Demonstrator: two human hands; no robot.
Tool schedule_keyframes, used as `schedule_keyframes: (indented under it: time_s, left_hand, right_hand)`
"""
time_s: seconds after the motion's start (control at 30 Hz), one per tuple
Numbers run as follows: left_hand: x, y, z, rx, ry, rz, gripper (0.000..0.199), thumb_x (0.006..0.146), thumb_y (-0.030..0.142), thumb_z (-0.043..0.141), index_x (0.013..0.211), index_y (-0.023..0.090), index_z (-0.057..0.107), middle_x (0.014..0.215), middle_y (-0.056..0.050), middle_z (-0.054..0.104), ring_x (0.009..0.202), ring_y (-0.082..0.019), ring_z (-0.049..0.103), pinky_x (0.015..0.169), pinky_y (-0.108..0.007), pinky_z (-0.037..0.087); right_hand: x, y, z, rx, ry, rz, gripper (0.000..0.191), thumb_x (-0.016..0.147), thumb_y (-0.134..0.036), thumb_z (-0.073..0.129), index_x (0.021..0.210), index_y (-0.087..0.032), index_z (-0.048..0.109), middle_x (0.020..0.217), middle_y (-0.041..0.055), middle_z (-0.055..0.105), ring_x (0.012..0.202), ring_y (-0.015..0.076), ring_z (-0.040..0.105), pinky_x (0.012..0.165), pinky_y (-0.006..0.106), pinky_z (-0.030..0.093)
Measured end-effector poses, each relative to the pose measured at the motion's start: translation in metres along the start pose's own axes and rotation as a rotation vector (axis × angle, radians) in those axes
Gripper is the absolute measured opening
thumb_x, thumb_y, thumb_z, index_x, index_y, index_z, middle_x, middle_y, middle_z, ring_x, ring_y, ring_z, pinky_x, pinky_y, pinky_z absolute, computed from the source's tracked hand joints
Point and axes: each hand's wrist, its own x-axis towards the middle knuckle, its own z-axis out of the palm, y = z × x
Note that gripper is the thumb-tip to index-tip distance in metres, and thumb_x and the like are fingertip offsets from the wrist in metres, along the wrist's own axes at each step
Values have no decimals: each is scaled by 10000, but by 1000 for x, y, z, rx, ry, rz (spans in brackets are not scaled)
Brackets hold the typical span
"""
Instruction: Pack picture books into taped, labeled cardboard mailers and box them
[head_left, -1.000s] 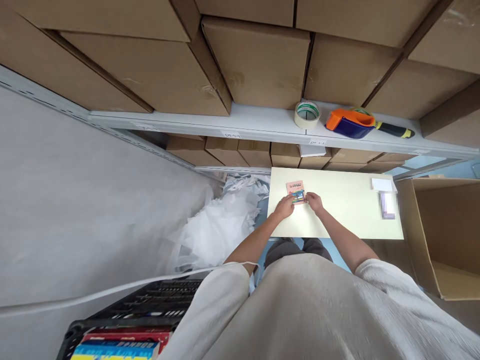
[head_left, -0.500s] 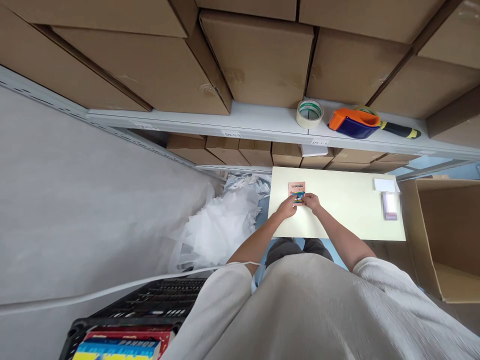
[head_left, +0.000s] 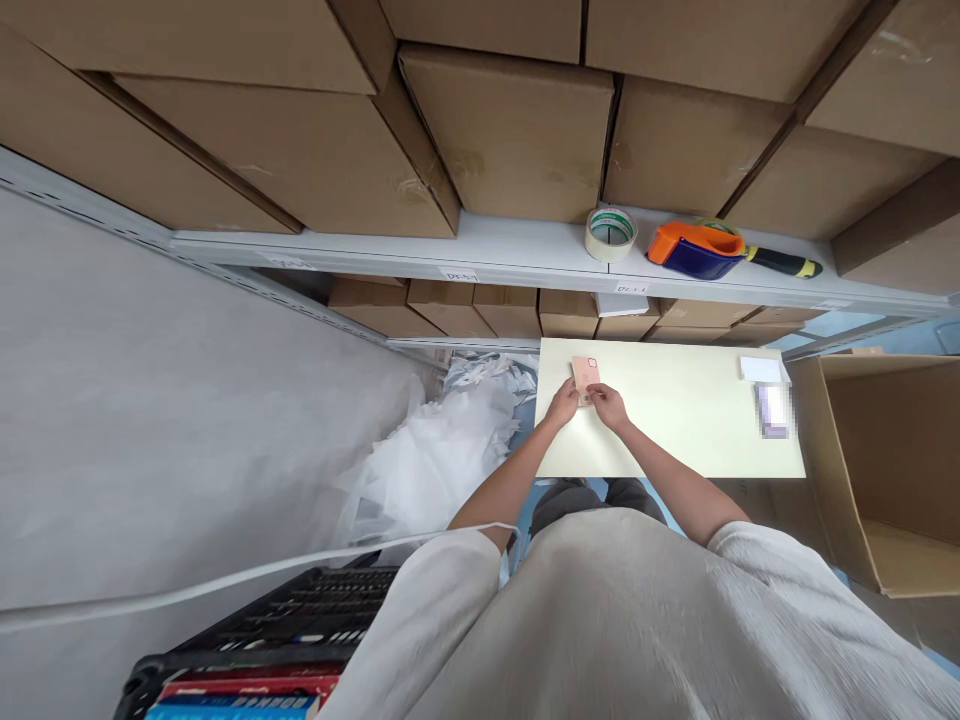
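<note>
A small pink book (head_left: 584,372) is held over the cream table (head_left: 675,420), tilted, with a plain pink face showing and a small dark mark near its lower edge. My left hand (head_left: 563,402) grips its lower left edge. At the lower right, my right hand (head_left: 609,405) has its fingers bent against the same book. Fingertips partly cover the lower part of the cover.
A tape roll (head_left: 610,235), an orange tape dispenser (head_left: 696,249) and a black-yellow handle (head_left: 784,262) lie on the shelf before me. An open carton (head_left: 832,470) stands right. White plastic wrap (head_left: 439,440) and a black crate (head_left: 262,620) with books are left.
The book has been turned over: the illustrated cover showed before, the plain pink side faces up now. Both hands have shifted slightly left with it.
</note>
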Motion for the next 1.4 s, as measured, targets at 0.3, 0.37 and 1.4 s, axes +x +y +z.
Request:
schedule_keyframes:
  time_s: [0.3,0.37,1.4]
  left_hand:
    - [-9,-21,-9,89,44,-47,610,974,133,528,1573,222,598,1567,-101,676,1447,-240,652,1254,-417,497]
    - [-10,-20,-7,121,17,-28,621,968,128,528,1576,228,599,1590,-90,658,1464,-242,638,1260,-411,491]
    - [-9,-6,-5,26,109,-25,565,1101,312,520,1659,243,462,1416,-98,772,1301,-242,738,1156,-399,544]
  right_hand:
    - [6,23,-9,-69,68,132,343,820,-233,593,1123,-256,753,1245,46,798,1107,220,749,1080,389,580]
    - [8,25,-11,-73,78,147,383,821,-236,594,1173,-259,743,1289,47,788,1143,221,740,1096,392,572]
    - [0,-10,3,-25,71,-3,289,977,-408,564,1137,-248,744,1118,48,809,983,218,757,980,363,606]
